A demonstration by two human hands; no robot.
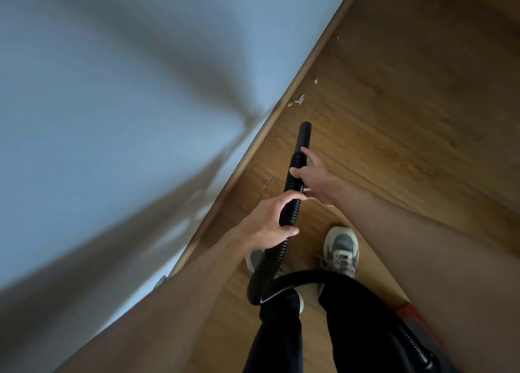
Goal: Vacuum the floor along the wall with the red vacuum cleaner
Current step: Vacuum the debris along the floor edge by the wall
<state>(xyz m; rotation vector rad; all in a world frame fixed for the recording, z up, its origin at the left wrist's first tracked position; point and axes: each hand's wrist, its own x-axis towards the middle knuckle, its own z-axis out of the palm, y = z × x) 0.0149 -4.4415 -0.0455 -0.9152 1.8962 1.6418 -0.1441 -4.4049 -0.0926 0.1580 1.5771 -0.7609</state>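
Gripping the hose [292, 206] in left hand [270, 220] and right hand [315, 178], the person has scraps [297, 101] left along the floor's [394, 124] wall edge.

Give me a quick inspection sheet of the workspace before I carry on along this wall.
Surface: wooden floor, planks bare ahead.
Job's things: black ribbed hose, its nozzle pointing at the debris; red vacuum cleaner barely visible at the lower right, behind the arm.
Clutter: white scraps by the baseboard, a few more farther along, not yet picked up.
Hands: left hand grips the hose; right hand holds it nearer the nozzle.
Cables: nothing seen; only the hose loops past the legs.
Surroundings: pale wall on the left; the person's shoes behind the nozzle.
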